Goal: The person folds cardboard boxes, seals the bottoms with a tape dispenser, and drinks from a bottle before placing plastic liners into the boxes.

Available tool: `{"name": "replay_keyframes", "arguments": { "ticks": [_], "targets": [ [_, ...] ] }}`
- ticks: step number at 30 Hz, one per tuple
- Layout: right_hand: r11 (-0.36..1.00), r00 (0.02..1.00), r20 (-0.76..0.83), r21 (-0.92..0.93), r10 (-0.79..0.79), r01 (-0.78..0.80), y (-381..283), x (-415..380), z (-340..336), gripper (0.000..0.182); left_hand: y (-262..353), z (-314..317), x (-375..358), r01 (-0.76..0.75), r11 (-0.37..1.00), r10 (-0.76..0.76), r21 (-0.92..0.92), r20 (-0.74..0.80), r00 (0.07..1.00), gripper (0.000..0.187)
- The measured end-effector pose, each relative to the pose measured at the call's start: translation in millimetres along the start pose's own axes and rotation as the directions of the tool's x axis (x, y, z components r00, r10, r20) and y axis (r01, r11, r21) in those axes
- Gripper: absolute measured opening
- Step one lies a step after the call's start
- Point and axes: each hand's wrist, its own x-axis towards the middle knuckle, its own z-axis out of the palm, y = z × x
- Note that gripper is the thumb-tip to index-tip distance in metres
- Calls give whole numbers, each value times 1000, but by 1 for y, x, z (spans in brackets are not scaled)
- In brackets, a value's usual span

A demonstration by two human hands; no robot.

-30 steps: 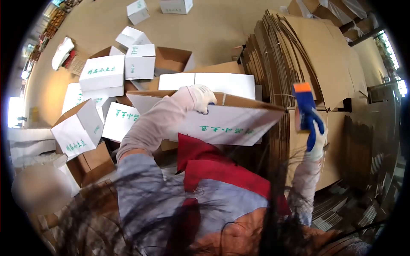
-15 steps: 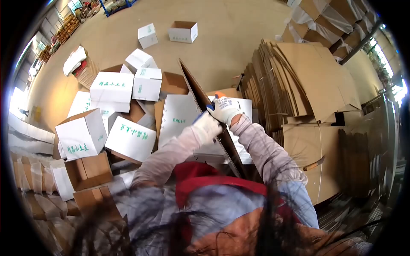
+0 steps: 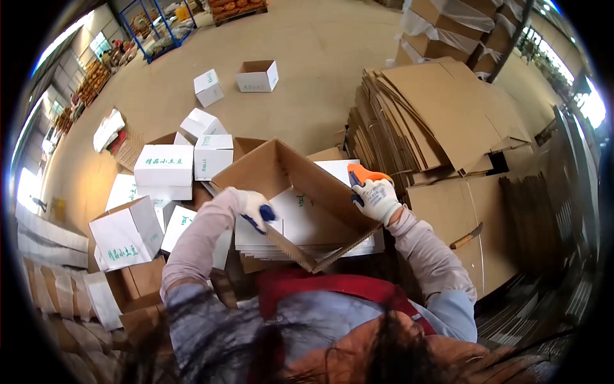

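An opened-out cardboard box (image 3: 342, 201) stands in front of me as a four-walled frame, brown on its inner sides. White printed sheets of cardboard (image 3: 307, 238) show through it and below its near edge. My left hand (image 3: 253, 208), in a white glove with blue fingertips, is at the box's left near wall, its fingers curled over the edge. Gloved likewise, my right hand (image 3: 377, 198) is closed round an orange tool (image 3: 369, 173) beside the right wall. The tool's kind is not clear, as the hand covers part of it.
White printed boxes (image 3: 164, 165) lie piled at the left. Two small boxes (image 3: 258, 77) sit on the floor ahead. Stacked flat cardboard (image 3: 441, 121) rises at the right, with a wooden-handled knife (image 3: 467, 236) on nearer cardboard. Wrapped cartons (image 3: 441, 32) stand behind.
The folded cardboard has been spread into a four-sided box. My hands have moved apart, left hand to the left and right hand to the right. The orange tool shows more fully.
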Motion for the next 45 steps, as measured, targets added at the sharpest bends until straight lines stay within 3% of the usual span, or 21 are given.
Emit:
{"name": "replay_keyframes", "arguments": {
  "ticks": [2, 3, 4, 6, 8, 11, 13, 16, 20, 22, 23, 26, 29, 32, 34, 36, 39, 40, 43, 44, 45],
  "targets": [
    [998, 999, 15, 43, 42, -43, -6, -3, -9, 26, 26, 27, 43, -267, 911, 257, -316, -74, 964, 68],
    [997, 996, 56, 24, 66, -68, -9, 0, -11, 25, 78, 39, 49, -73, 778, 68, -624, -32, 997, 69],
    [997, 992, 100, 10, 81, -82, -12, 2, -12, 25, 110, 56, 69, -37, 822, 21, -568, -35, 999, 69],
    [999, 999, 4, 37, 33, -33, -16, 1, -14, 25, 166, 78, 78, -103, 993, 113, 57, -215, 970, 68],
    [999, 998, 57, 33, 29, -31, -10, 1, -12, 27, 170, 99, 95, 80, 993, -54, 84, -268, 962, 62],
    [999, 999, 38, 33, 8, -9, 1, 3, -3, 28, 118, 91, 110, 50, 992, -63, -115, -113, 992, 45],
    [999, 1000, -10, 50, -4, 4, -2, 5, 3, 26, 49, 90, 131, 192, 788, -170, -585, 93, 981, 57],
    [999, 1000, -15, 26, 24, -23, -3, 10, 2, 24, 55, 60, 140, 396, 913, -403, 97, 56, 914, 61],
    [997, 997, 18, 26, 69, -69, -8, 8, -2, 26, 78, 41, 128, 399, 863, -386, 310, -104, 916, 59],
    [997, 997, 17, 17, 73, -73, -10, 12, -3, 25, 69, 5, 94, 480, 725, -26, 494, -677, 735, 51],
    [997, 997, -1, 19, 81, -81, -10, 13, -2, 25, 49, -21, 72, 534, 726, 193, 434, -873, 447, 41],
    [994, 994, 8, -2, 112, -112, -15, 11, -3, 25, -24, -47, 57, 458, 853, -365, -251, -913, 180, 35],
    [987, 987, 25, -17, 161, -160, -33, 12, -4, 25, 1, -10, 64, 444, 886, -335, 136, -476, 813, 42],
    [991, 996, 19, -110, 84, -81, -85, 3, 2, 29, -21, 8, 72, 344, 920, -290, 188, -263, 920, 47],
    [999, 994, -103, -36, -43, 40, -96, -10, 43, 36, 1, -16, 19, 402, 903, -423, -151, -463, 778, 44],
    [994, 993, -90, 84, 79, -72, -93, -22, 67, 33, -46, -3, -2, 449, 892, -164, -51, -962, 217, 38],
    [991, 984, -148, 107, 95, -79, -80, -21, 81, 29, -93, -3, 48, 97, 967, -237, -236, -971, -5, 37],
    [997, 971, -235, 68, 38, -22, -76, -19, 89, 26, -92, -15, 73, 224, 969, -92, -106, -993, -73, 40],
    [995, 985, -173, 97, 6, 11, -76, -18, 77, 29, -92, -15, 157, 523, 841, -257, -140, -953, 159, 52],
    [994, 989, -149, 106, -10, 26, -74, -17, 71, 31, -71, -28, 145, 494, 808, -514, -320, -792, 328, 48],
    [975, 979, -202, 220, 35, 10, -73, -13, 61, 34, -72, -32, 144, 462, 826, -496, -325, -808, 319, 48]
  ]
}}
